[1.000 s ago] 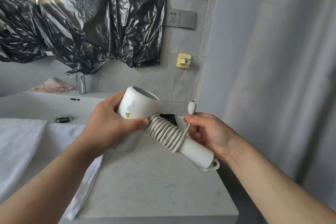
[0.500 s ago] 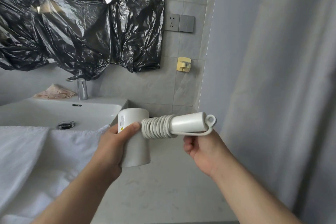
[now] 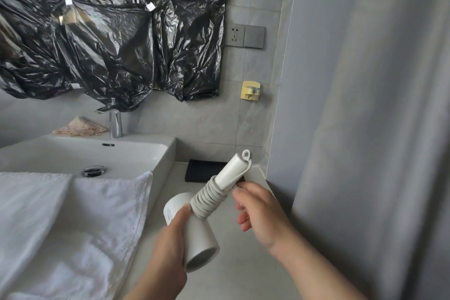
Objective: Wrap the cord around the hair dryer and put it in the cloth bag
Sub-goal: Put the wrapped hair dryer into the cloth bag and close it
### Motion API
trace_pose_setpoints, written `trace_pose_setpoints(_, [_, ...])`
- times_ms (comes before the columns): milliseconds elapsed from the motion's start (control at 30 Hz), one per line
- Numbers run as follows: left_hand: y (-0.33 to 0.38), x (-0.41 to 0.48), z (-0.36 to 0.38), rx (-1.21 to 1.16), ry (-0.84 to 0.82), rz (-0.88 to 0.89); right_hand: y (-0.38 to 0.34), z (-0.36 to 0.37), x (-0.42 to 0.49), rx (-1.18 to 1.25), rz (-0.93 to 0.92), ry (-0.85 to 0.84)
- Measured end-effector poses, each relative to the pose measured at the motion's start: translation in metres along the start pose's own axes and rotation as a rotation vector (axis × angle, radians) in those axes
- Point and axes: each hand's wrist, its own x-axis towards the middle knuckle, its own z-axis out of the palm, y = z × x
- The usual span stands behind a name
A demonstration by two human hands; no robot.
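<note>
Head view: left hand (image 3: 168, 246) grips one hair dryer (image 3: 200, 235); right hand (image 3: 261, 212) pinches its one cord (image 3: 207, 200).

Count: 2 hands, mine: left hand (image 3: 168, 246), right hand (image 3: 260, 214). 1 hair dryer (image 3: 197, 234) in my left fingers, 1 cord (image 3: 207, 200) coiled by my right fingertips. Beyond the fingers: 1 black folded cloth (image 3: 202, 169), 1 yellow hook (image 3: 250, 90), 1 socket (image 3: 235, 35), 1 switch plate (image 3: 254, 36). Left of them: 1 towel (image 3: 73, 214), 1 sink (image 3: 60, 153), 1 faucet (image 3: 115, 122), 1 drain (image 3: 93, 170), 1 pink cloth (image 3: 80, 126).
</note>
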Motion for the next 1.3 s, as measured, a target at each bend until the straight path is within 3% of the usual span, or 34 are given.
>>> trace_pose_setpoints(200, [-0.025,-0.008,-0.003,0.349,0.089,0.019,0.028,0.013,0.004,-0.315,-0.016,0.073])
trace_pose_setpoints(467, [-0.025,-0.01,-0.006,0.512,0.137,0.139,0.045,0.012,0.009,-0.31,-0.027,0.065])
trace_pose_setpoints(567, [-0.025,-0.012,-0.008,0.686,0.149,0.14,0.048,0.011,0.009,-0.324,-0.03,0.064])
trace_pose_setpoints(733, [-0.021,-0.015,-0.008,1.072,-0.011,0.198,0.045,0.015,0.008,-0.315,-0.057,0.028])
trace_pose_setpoints(800, [-0.019,-0.01,-0.009,1.032,-0.034,0.245,0.043,0.016,0.008,-0.307,-0.065,0.005])
trace_pose_setpoints(867, [-0.018,-0.009,-0.011,0.843,-0.008,0.334,0.041,0.017,0.007,-0.3,-0.074,-0.025])
trace_pose_setpoints(967, [-0.009,-0.026,-0.011,0.579,-0.055,0.61,0.038,0.016,0.003,-0.246,-0.066,-0.092])
trace_pose_setpoints(1067, [0.0,-0.03,-0.009,0.595,-0.169,0.781,0.035,0.015,-0.001,-0.132,-0.042,-0.158])
trace_pose_setpoints(1300, [0.001,-0.025,-0.01,0.671,-0.114,0.964,0.033,0.008,0.0,0.127,-0.066,0.009])
